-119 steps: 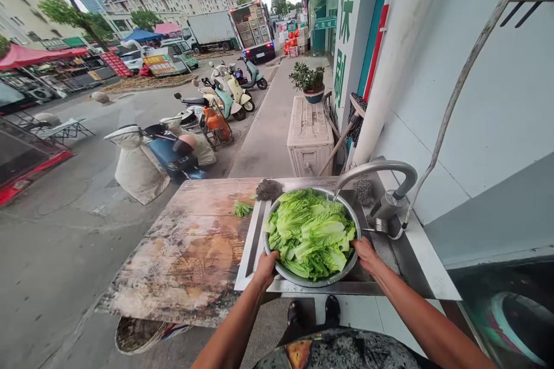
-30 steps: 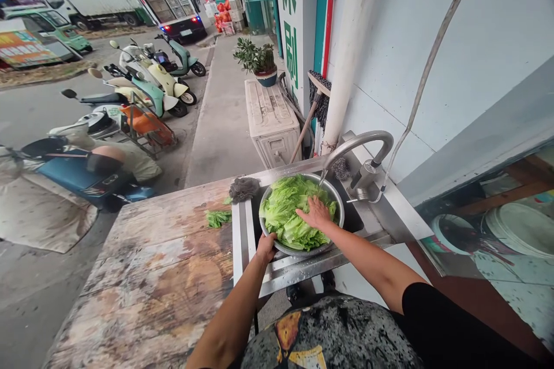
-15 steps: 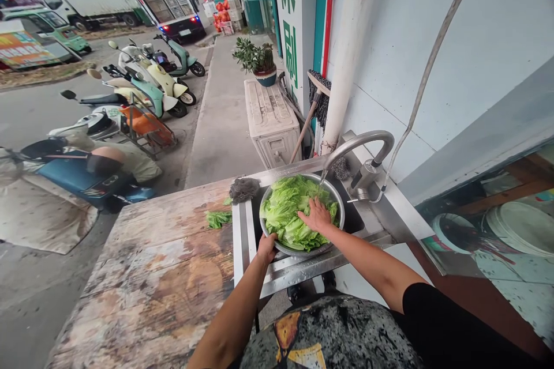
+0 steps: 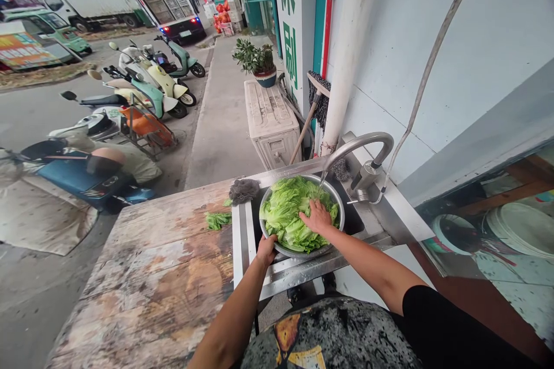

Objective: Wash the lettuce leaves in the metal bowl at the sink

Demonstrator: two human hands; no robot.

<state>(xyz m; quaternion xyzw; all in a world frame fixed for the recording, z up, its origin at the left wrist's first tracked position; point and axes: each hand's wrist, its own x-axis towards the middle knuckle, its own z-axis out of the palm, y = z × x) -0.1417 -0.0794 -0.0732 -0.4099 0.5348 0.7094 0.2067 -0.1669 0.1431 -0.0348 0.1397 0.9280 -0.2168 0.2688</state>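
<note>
A round metal basin [image 4: 341,213] heaped with green lettuce leaves [image 4: 288,204] sits at the sink [image 4: 357,220]. My left hand [image 4: 266,249] grips the basin's near-left rim, thumb on top and the other fingers hidden below. On the right side of the heap, my right hand [image 4: 318,217] lies flat on the leaves with its fingers spread. The curved metal faucet [image 4: 367,147] reaches over the basin, and water runs from its spout onto the lettuce just beyond my right fingers.
Left of the sink is a worn wooden tabletop [image 4: 164,277] with loose leaf scraps [image 4: 219,220]. A dark mesh scrubber [image 4: 244,190] lies on the sink's corner; a steel wool ball [image 4: 341,169] sits behind the basin. A mop [image 4: 319,98] leans by the wall pipe [image 4: 352,40].
Almost nothing differs. My right hand has shifted very slightly on the leaves; my left hand keeps its place on the rim.
</note>
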